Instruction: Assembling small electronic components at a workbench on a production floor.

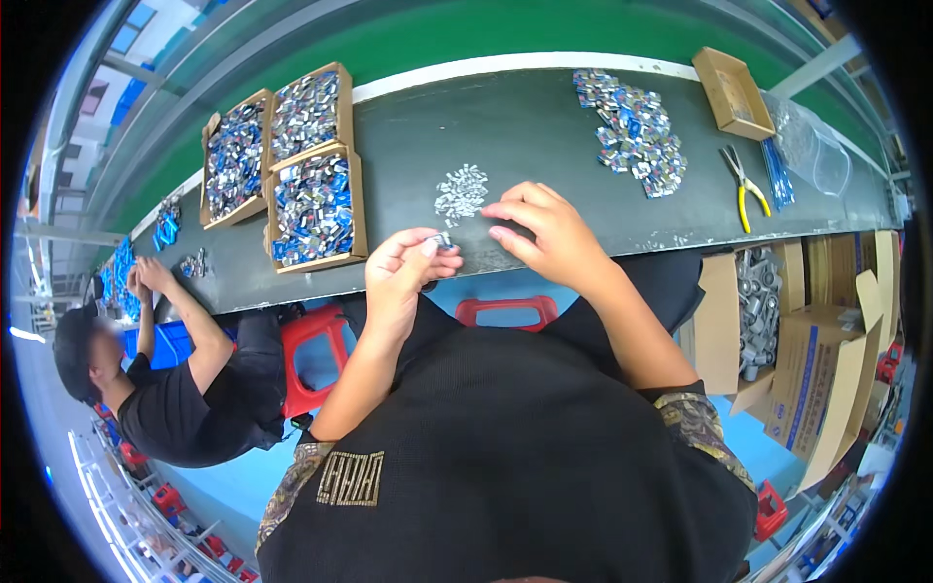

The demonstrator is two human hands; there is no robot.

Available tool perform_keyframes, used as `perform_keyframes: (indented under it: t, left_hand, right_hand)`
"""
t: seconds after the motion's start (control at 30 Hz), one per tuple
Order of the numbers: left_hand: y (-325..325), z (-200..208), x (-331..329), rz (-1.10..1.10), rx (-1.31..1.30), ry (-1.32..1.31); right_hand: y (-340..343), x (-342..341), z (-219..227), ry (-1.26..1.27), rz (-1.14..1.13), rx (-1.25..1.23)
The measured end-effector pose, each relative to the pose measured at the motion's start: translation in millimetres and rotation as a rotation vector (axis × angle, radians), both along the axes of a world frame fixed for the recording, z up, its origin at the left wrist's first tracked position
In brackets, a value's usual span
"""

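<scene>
Here's the left hand (398,266), just in from the near edge of the surface (418,131), and its grip is closed on a small metal piece (445,240), thumb against fingers. Across from it comes the right hand (559,238), palm down, thumb and forefinger apart, fingertips right beside a loose heap of pale little pieces (461,193); whether it touches any of them, I can't tell. Over to the left, three cardboard boxes (359,206) stand packed together, filled with small blue and silver parts. Out to the right, a sprawling pile of similar parts (637,131) lies straight on the surface, and beyond it sit pliers with yellow handles (746,199), a bundle of blue strips (777,175), a shallow cardboard box (746,126) and a clear plastic tub (824,160). Down below on the right, an open carton (717,321) holds grey metal parts. And at far left, a co-worker in black (185,413) has both hands up by a blue heap (119,277).
</scene>
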State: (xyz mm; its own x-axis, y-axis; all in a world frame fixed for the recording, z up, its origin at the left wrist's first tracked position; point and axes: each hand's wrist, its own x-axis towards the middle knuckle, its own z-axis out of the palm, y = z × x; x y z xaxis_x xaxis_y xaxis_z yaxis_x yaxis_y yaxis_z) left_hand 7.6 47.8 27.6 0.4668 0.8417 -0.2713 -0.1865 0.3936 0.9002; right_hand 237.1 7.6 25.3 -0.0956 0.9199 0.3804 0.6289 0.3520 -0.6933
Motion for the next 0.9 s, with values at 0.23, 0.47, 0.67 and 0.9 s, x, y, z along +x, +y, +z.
perform_keyframes:
  t: [0.23,0.47,0.67,0.9]
  left_hand:
    - [14.8,-29.1,-22.2,0.02,0.085,-0.116]
    - [24.9,-35.7,-29.7,-0.007,0.007,-0.287]
    - [24.2,-39.0,-32.4,-0.012,0.013,-0.305]
    - [21.9,-38.1,-33.0,-0.021,0.05,-0.275]
  right_hand:
    - [15.2,-39.4,-16.6,-0.147,-0.06,-0.009]
    - [19.9,-41.9,-25.5,-0.1,-0.131,0.063]
    - [19.1,-39.0,-21.9,-0.089,-0.04,-0.001]
    - [18.6,-42.8,-16.4,-0.143,-0.032,0.017]
